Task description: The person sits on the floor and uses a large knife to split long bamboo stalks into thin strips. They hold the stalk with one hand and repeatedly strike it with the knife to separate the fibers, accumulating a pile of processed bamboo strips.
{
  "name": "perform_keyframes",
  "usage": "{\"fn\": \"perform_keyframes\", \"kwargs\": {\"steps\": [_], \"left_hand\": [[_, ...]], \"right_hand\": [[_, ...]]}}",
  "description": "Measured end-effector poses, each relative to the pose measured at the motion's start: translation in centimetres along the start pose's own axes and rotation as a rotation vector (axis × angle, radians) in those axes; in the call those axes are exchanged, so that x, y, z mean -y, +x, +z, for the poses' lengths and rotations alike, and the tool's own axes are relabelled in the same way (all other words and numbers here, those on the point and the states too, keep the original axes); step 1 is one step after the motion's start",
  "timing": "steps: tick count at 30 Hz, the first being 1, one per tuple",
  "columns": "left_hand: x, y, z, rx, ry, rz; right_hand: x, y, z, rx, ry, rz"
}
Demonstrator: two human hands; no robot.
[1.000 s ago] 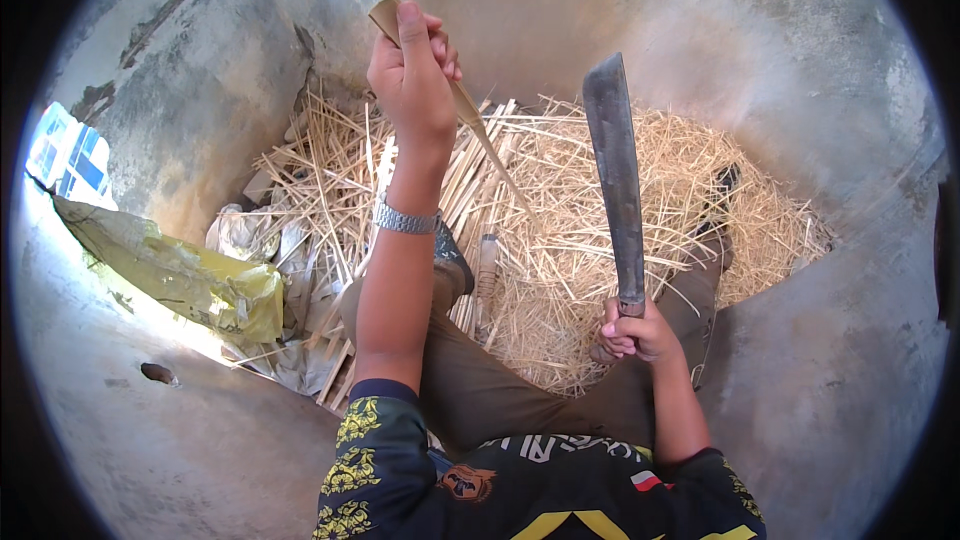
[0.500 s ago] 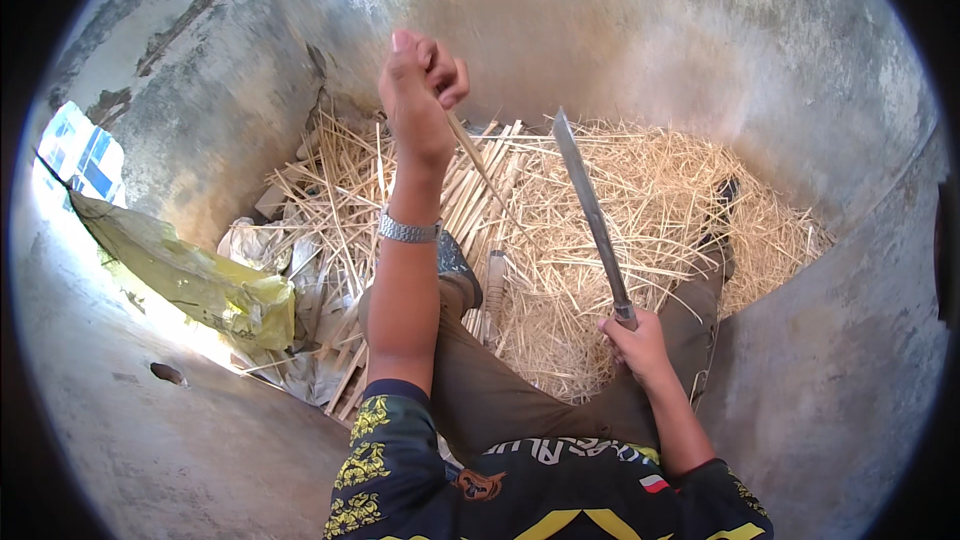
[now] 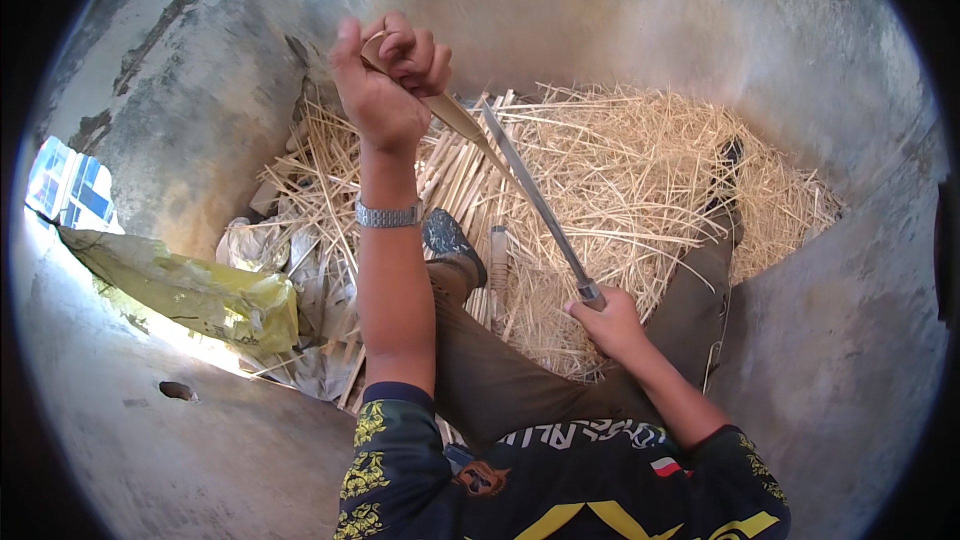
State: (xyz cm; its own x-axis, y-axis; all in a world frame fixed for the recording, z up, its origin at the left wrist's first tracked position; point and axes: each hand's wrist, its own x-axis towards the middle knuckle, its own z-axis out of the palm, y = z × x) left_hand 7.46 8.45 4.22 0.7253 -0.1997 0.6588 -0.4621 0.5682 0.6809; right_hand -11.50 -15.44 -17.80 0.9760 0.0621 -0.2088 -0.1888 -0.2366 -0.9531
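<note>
Raised at the upper left, my left hand (image 3: 390, 80) grips a pale, flat bamboo strip (image 3: 455, 118) near its upper end. The strip slants down to the right and narrows toward its lower part. My right hand (image 3: 608, 322) is wrapped around the handle of a long machete (image 3: 540, 202), low and right of centre. Its blade points up and to the left, and the upper part lies close beside the strip or crosses it; whether they touch, I cannot tell.
Shavings (image 3: 640, 180) cover the ground between my legs and around my right foot. Split bamboo strips (image 3: 325, 165) lie in a heap behind my left arm. A yellow plastic sheet (image 3: 220, 295) hangs at the left. A curved concrete wall (image 3: 640, 20) surrounds me.
My left hand has shifted left and slightly up, turning so more of the strip shows. My right hand has moved left and a little up, bringing the machete blade to the strip.
</note>
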Motion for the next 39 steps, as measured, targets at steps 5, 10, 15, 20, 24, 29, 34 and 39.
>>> {"fn": "perform_keyframes", "kwargs": {"steps": [5,10,15,20,24,29,34,39], "left_hand": [[0.9,-0.9,4.3,-0.101,0.297,0.103],[2.9,-1.5,7.5,-0.166,0.447,0.201],[2.5,-1.2,6.8,-0.318,0.445,0.238],[3.7,-2.0,8.3,-0.291,0.530,0.233],[4.3,-2.2,7.0,-0.363,0.513,0.210],[5.4,-2.2,7.7,-0.329,0.554,0.163],[6.3,-1.0,7.6,-0.337,0.470,0.104],[5.2,-0.3,6.4,-0.376,0.522,0.057]], "right_hand": [[0.3,2.0,3.5,-0.019,0.117,-0.022],[-2.2,3.5,5.0,-0.047,0.133,0.105],[2.5,3.4,4.8,-0.092,0.170,-0.081],[-1.3,4.5,4.5,-0.034,0.000,0.064],[2.7,4.5,2.7,-0.005,0.021,0.174],[1.0,5.5,4.3,-0.128,0.135,-0.011],[-15.2,10.3,3.4,0.115,-0.278,0.318],[-8.7,7.8,3.4,-0.009,-0.042,0.364]]}}
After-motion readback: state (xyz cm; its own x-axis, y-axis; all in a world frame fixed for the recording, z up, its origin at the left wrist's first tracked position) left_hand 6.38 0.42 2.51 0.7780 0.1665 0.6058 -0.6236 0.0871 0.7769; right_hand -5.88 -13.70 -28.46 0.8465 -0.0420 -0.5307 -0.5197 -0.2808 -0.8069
